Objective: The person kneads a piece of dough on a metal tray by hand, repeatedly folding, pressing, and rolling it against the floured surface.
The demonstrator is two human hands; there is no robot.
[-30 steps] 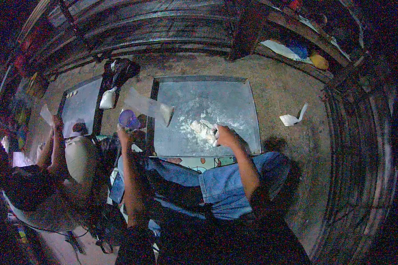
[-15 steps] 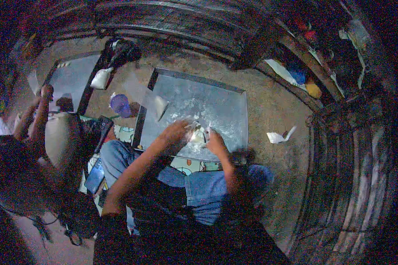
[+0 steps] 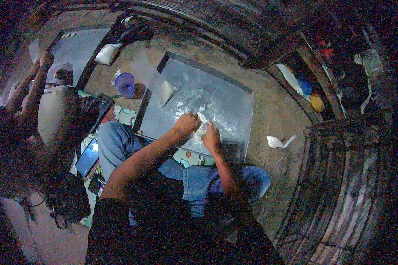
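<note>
Your left hand point(image 3: 188, 123) curled, right hand point(image 3: 211, 136) close beside it, left forearm point(image 3: 141, 164) slanting inward, right forearm point(image 3: 227, 174) steeper

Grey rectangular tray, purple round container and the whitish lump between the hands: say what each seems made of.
Grey rectangular tray: probably sheet metal, dull finish; thin, straight raised walls suggest it.
Purple round container: likely smooth plastic, judging by its even, bright colour.
Whitish lump: perhaps dough, matte, with pale powder scattered nearby; mostly hidden, so uncertain.
</note>
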